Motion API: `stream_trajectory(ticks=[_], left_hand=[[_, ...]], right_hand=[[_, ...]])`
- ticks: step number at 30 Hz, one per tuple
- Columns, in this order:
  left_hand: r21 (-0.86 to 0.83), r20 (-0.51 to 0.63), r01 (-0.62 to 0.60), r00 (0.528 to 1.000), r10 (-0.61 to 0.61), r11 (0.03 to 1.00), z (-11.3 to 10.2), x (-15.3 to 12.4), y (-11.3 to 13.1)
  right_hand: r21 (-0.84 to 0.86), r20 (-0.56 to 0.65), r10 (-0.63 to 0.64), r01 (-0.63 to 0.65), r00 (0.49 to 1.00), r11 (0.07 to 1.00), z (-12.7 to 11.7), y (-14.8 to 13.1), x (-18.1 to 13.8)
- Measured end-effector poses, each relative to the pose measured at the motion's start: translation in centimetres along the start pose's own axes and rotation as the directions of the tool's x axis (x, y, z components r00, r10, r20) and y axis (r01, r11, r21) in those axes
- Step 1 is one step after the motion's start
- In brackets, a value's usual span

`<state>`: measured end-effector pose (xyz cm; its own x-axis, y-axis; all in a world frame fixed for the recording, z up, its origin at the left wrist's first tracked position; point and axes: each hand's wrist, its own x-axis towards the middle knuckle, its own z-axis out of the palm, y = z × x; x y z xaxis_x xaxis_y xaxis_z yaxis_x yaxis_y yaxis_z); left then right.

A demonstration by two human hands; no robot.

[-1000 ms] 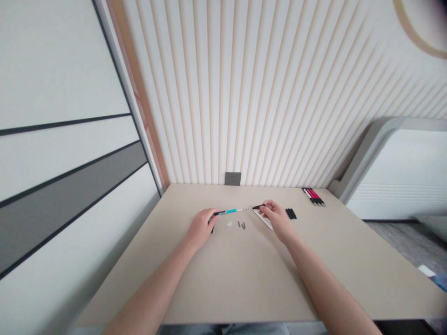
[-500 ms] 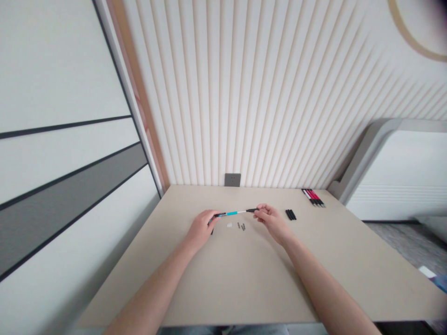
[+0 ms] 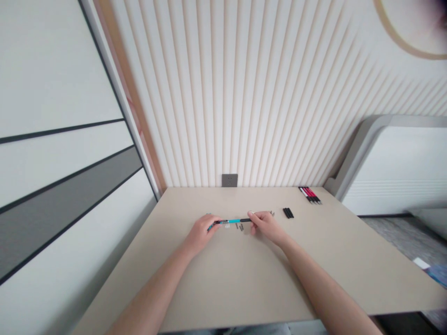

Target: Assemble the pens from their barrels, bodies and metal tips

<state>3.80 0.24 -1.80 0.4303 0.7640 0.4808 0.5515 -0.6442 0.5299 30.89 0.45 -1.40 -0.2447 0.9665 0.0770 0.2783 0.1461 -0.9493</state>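
Observation:
A blue pen [image 3: 233, 221] with a black grip lies level between my hands, above the table. My left hand [image 3: 201, 232] is closed on its left end, near the black clip. The fingers of my right hand [image 3: 266, 226] pinch the black grip at the other end. Grip and blue barrel now meet. Another blue and black piece [image 3: 210, 227] shows under my left fingers; whether it is held or lies on the table I cannot tell. Just below the pen are small dark springs [image 3: 240, 227] and small clear pieces [image 3: 227, 225], partly hidden.
Several red, white and black pens [image 3: 310, 195] lie side by side at the back right of the table [image 3: 223, 279]. Black grips [image 3: 288, 213] sit beyond my right hand, with small metallic bits [image 3: 272, 213] beside it. A wall socket [image 3: 229, 180] is behind.
My right hand has moved left, bringing the black grip up to the blue barrel. The white refill that showed between them is now covered. The view has shifted slightly.

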Motion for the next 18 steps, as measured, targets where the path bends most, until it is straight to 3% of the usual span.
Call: stream_trajectory(ticks=[3, 7, 12, 18], left_hand=[[-0.004, -0.016, 0.006, 1.000, -0.007, 1.000, -0.05, 0.11, 0.12], [-0.009, -0.052, 0.038, 0.998, -0.039, 0.999, -0.18, 0.31, 0.42], [-0.009, -0.068, 0.058, 0.996, -0.059, 0.998, -0.15, 0.40, 0.52], [-0.011, -0.062, 0.047, 0.997, -0.048, 0.999, -0.13, 0.21, 0.01]], right_hand=[[-0.018, 0.011, 0.032, -0.032, 0.999, 0.999, 0.42, 0.14, 0.03], [0.081, 0.007, 0.063, -0.064, 0.998, 0.995, 0.42, 0.58, 0.47], [0.056, 0.021, -0.080, 0.079, 0.997, 0.995, -0.25, 0.22, 0.50], [0.005, 0.089, -0.132, 0.132, 0.987, 0.991, -0.16, 0.03, 0.11]])
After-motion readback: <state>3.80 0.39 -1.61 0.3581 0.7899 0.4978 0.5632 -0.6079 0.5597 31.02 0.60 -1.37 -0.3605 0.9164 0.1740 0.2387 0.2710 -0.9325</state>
